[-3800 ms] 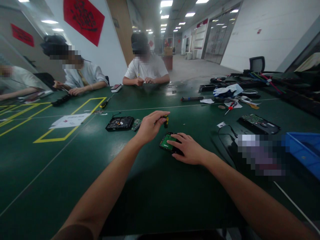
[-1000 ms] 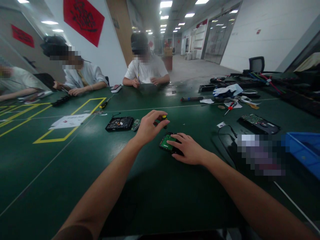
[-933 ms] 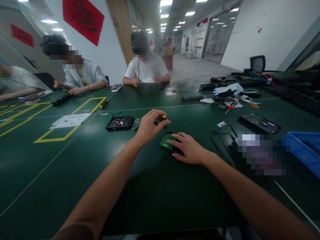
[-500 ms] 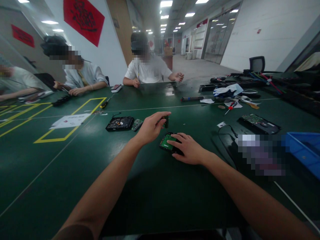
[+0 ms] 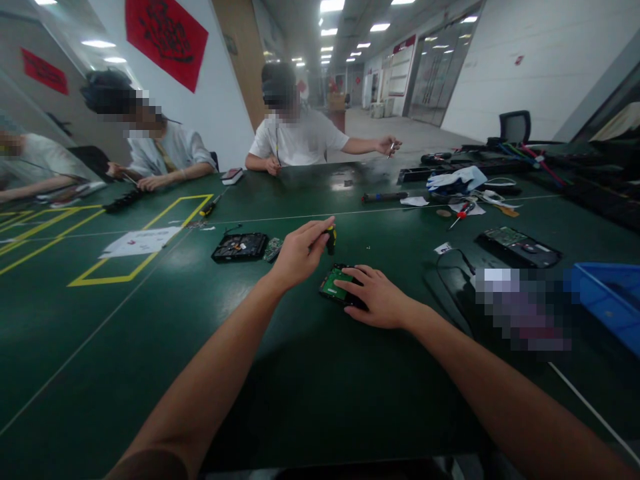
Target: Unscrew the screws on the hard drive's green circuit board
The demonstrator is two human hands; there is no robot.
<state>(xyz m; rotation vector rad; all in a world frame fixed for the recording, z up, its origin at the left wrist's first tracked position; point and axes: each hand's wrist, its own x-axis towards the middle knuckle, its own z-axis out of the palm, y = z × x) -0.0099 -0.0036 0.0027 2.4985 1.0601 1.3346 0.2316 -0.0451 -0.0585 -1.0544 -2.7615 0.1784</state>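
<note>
Your left forearm reaches up and inward from the lower left, the wrist bent so that the left hand (image 5: 303,253) sits above the worktop (image 5: 320,387) with its fingers stretched forward; your right forearm comes in from the lower right, the right hand (image 5: 377,297) laid low, palm down. Your hands are apart from each other. The left has thumb and fingers closed on the black-and-yellow handle of a screwdriver (image 5: 331,239), held roughly upright; you cannot tell here whether its tip touches anything. The right, fingers spread, holds the hard drive (image 5: 333,283), fingertips over its green board and thumb at the near edge; the drive lies on the worktop in front of you, just below the screwdriver. About a second ago your left index finger was curled over the handle's yellow end with the thumb pushed forward; now the fingers are straighter and the thumb is drawn back. Your right hand and the drive have stayed put. Across from you, a co-worker (image 5: 303,140) now has one arm stretched out sideways.
</note>
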